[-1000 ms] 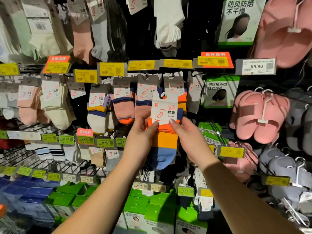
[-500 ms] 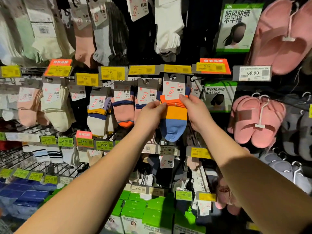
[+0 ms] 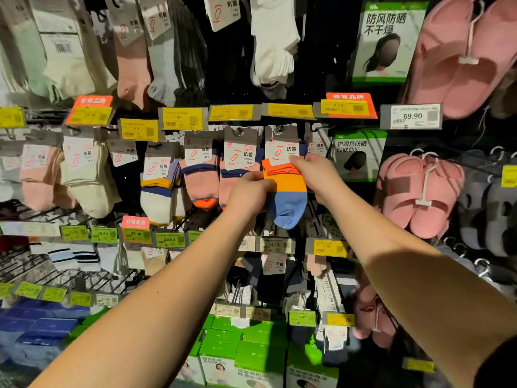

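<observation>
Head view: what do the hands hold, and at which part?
The orange-and-blue sock pack: the left hand pinches its left edge at the orange band, the right hand grips its right edge just under the card label.

Matt knit-cloth sock pack [image 3: 286,191] with glossy paper card [image 3: 281,148]; smooth rubbery pink slippers [image 3: 419,191].

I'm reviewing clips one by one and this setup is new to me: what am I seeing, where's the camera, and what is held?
No machine here: a person's two bare arms, filmed by a wide-angle camera on their head. The left hand and right hand pinch the sides of an orange-and-blue sock pack at a shop rack. Other socks, price tags and pink slippers hang around it; green boxes stand below. Whether the pack hangs or is only held up, I cannot tell.
</observation>
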Motion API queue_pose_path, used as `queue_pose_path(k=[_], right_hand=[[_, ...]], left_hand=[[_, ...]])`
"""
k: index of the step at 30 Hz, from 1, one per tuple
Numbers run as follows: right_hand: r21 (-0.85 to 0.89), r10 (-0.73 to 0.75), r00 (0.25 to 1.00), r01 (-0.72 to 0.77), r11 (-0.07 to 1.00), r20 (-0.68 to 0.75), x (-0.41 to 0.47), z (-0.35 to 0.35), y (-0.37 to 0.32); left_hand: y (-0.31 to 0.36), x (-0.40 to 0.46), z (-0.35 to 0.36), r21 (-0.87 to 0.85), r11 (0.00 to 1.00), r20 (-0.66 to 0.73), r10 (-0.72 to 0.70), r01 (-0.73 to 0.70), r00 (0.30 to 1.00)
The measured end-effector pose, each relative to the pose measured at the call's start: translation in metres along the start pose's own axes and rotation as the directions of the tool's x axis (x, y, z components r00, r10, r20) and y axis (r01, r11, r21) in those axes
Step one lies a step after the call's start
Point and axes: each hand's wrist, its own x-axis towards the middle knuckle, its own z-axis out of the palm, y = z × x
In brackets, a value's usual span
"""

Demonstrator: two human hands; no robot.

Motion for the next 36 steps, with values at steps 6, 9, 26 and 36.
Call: queue_pose_path(k=[6, 9, 26, 36], right_hand=[[-0.413, -0.006, 0.999, -0.011, 0.911, -0.04, 0.008, 0.003, -0.011], [-0.528, 0.0, 0.998, -0.034, 0.849, -0.065, 0.008, 0.006, -0.014], [-0.363, 0.233, 0.97, -0.244, 0.899, -0.075, -0.196, -0.025, 0.121], [-0.394, 0.501, 0.814, -0.581, 0.712, -0.295, -0.359, -0.093, 0.263]], left_hand=[[0.004, 0.001, 0.003, 0.176, 0.983, -0.019, -0.045, 0.048, 0.999], [0.005, -0.001, 0.003, 0.261, 0.965, -0.006, -0.042, 0.042, 0.999], [-0.1, -0.084, -0.006, 0.369, 0.928, 0.171, -0.009, -0.056, 0.985], [-0.214, -0.157, 0.093, 0.487, 0.873, 0.53, -0.26, -0.039, 0.807]])
